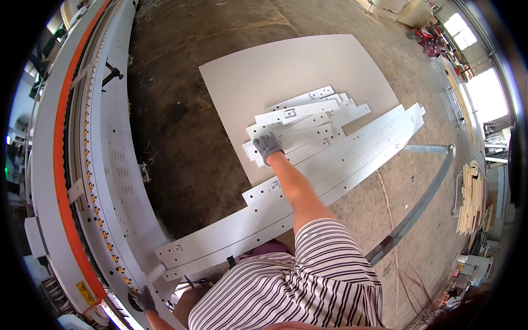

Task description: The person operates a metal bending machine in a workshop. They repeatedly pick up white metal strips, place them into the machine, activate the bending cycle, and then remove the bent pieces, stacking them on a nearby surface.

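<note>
My right hand (268,146), in a grey glove, reaches out over a loose pile of white drilled panels (308,135). Its fingers are spread across the left ends of the strips and touch them; no grip around one shows. Down at the lower left, my left hand (144,300), also gloved in grey, rests against the edge of the long white machine (124,181); its fingers are dark and partly hidden. Two long white drilled panels (220,236) lie side by side between my body and the pile, their left ends close to the machine.
A large pale board (297,60) lies beneath the pile. The machine has an orange band (66,165) along its length. A curved grey metal bar (423,206) runs at the right over the concrete floor (170,115). Stacked wooden strips (470,198) stand farther right.
</note>
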The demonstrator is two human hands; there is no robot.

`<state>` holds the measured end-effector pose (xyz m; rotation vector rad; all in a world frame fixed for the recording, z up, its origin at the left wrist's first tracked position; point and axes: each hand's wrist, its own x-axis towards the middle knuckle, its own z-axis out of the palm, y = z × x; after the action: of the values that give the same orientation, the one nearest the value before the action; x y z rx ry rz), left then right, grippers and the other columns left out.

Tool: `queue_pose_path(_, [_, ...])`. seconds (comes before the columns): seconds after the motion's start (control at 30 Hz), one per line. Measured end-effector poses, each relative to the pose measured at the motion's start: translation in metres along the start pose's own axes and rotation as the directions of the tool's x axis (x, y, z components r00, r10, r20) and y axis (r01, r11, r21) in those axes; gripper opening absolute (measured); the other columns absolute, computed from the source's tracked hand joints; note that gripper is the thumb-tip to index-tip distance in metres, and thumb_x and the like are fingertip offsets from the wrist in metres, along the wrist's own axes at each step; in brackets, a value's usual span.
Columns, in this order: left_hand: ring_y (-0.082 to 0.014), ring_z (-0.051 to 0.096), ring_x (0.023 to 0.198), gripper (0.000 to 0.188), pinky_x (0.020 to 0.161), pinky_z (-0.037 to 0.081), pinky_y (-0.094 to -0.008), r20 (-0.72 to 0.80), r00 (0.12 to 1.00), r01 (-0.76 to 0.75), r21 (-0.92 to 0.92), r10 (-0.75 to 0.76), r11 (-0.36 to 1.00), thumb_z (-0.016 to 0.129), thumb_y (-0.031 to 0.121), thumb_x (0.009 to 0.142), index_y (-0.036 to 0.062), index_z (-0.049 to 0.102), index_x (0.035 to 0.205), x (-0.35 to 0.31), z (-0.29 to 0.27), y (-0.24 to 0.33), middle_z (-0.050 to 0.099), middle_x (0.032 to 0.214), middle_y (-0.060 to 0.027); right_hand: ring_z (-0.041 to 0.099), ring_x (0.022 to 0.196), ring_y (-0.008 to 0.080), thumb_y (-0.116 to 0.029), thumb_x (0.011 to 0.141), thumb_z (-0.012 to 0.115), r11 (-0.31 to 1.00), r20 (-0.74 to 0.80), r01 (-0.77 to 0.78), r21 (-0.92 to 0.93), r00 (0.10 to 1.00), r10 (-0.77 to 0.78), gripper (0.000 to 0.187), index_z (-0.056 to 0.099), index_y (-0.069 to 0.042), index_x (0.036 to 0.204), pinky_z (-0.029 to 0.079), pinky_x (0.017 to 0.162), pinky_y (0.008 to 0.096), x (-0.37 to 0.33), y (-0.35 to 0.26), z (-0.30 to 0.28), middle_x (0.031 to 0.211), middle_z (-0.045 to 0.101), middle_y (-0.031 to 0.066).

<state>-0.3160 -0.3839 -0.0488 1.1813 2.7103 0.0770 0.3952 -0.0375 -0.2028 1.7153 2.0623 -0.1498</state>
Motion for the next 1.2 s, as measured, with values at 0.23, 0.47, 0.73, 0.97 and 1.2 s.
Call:
queue_pose_path(0.23, [-0.0434,0.042,0.124,0.083,0.100,0.038,-0.0474,-0.034,0.999,0.007,0.108,-0.003,0.994,0.065,0.030,0.083,0.0085,0.015,0.145,0.001,0.009,-0.009,0.039,0.135,-0.0294,0.051,0.112,0.0280,-0.027,0.084,0.058,0.985,0.039,0.174,-0.025,0.984,-0.172,0.044,0.048,-0.012,0.124,0.037,0.096,0.0435,-0.056,-0.010,-0.004,0.118,0.054,0.0109])
queue_pose_path(0.47, [-0.0391,0.045,0.122,0.068,0.100,0.039,-0.0461,-0.315,0.940,-0.130,0.023,0.131,0.991,0.063,0.030,0.087,0.0055,0.029,0.141,-0.009,0.009,0.030,0.045,0.133,-0.0248,0.057,0.097,0.0314,-0.033,0.072,0.067,0.847,-0.451,0.275,0.454,0.891,-0.048,0.060,0.043,-0.009,0.122,0.043,0.089,0.0417,-0.142,-0.047,-0.148,0.107,0.055,0.0145])
queue_pose_path(0.73, [-0.0287,0.037,0.131,0.086,0.107,0.033,-0.0394,-0.225,0.479,-0.598,-0.791,0.849,0.128,0.069,0.035,0.084,0.0009,0.018,0.145,-0.107,-0.001,0.249,0.037,0.139,-0.0188,0.059,0.098,0.0200,-0.031,0.070,0.077,-0.061,-0.622,0.621,0.782,0.769,-0.147,0.073,0.037,-0.005,0.125,0.048,0.086,0.0355,-0.222,-0.195,-0.296,0.106,0.058,0.0112])
queue_pose_path(0.97, [-0.0194,0.046,0.117,0.083,0.099,0.038,-0.0346,-0.302,0.732,-0.427,-0.902,0.611,0.065,0.058,0.058,0.084,0.0007,0.033,0.138,-0.115,-0.034,0.182,0.049,0.124,-0.0106,0.062,0.094,0.0184,-0.011,0.078,0.072,-0.381,-0.647,0.531,0.757,0.690,-0.324,0.049,0.045,-0.004,0.118,0.052,0.084,0.0332,-0.256,-0.338,-0.308,0.111,0.059,0.0105])
queue_pose_path(1.2, [-0.0257,0.065,0.088,0.047,0.077,0.056,-0.0381,0.070,0.997,0.071,-0.939,0.013,-0.336,0.055,0.039,0.094,0.0001,0.048,0.119,-0.084,-0.029,0.063,0.063,0.101,-0.0149,0.061,0.096,0.0160,-0.008,0.075,0.076,-0.446,-0.555,0.382,0.809,0.745,-0.370,0.047,0.044,-0.003,0.109,0.053,0.081,0.0306,-0.266,-0.373,-0.277,0.107,0.059,0.0108])
